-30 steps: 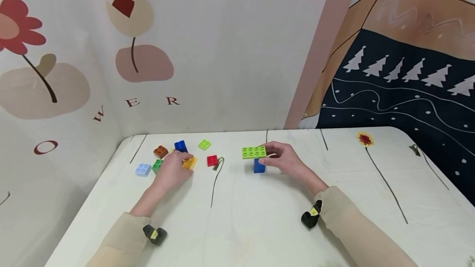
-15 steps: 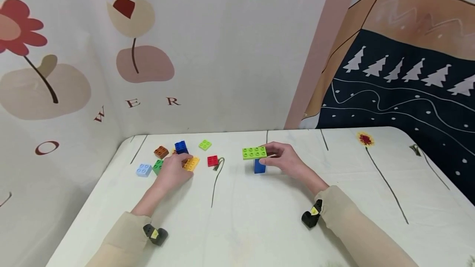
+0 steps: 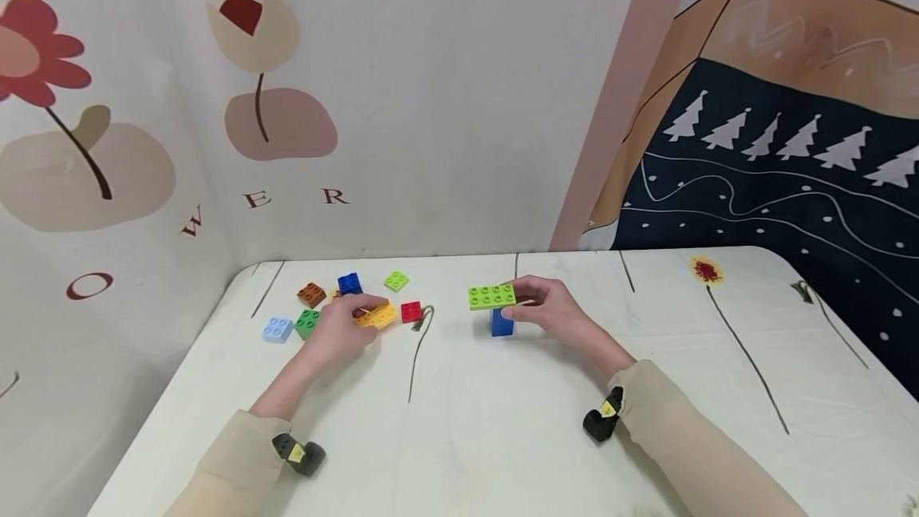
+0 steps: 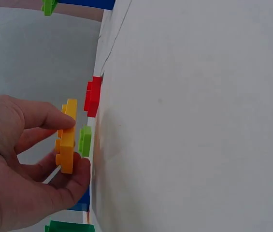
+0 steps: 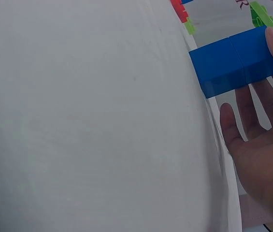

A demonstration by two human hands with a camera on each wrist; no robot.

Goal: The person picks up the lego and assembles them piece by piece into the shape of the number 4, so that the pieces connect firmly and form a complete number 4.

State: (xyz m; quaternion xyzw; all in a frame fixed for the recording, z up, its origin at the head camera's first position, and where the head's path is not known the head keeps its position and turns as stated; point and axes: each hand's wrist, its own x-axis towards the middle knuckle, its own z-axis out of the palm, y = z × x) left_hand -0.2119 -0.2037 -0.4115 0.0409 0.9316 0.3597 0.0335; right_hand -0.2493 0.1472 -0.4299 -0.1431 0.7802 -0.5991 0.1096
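My left hand [image 3: 336, 332] pinches a yellow building brick [image 3: 379, 316] between thumb and fingers; in the left wrist view the brick [image 4: 67, 150] is held just off the table. At the middle of the table, my right hand [image 3: 556, 311] holds a small stack from its right side. Two blue bricks [image 5: 235, 62] form the stack's lower part, standing on the table. A long lime-green brick [image 3: 491, 296] sits across the top and sticks out to the left. The right thumb presses near the joint of blue and lime; some right fingers are hidden in the head view.
Around the left hand lie loose bricks: light blue [image 3: 278, 329], green [image 3: 306, 323], brown [image 3: 312, 294] and dark blue [image 3: 349, 283]. A red brick [image 3: 411, 311] and a small lime one [image 3: 396, 281] lie right of them. A printed curtain [image 3: 445, 102] hangs behind the white table [image 3: 459, 437].
The left hand has picked at the yellow brick, turned it and lifted it slightly, shifting it right towards the red brick. The right hand and its stack stay in place.
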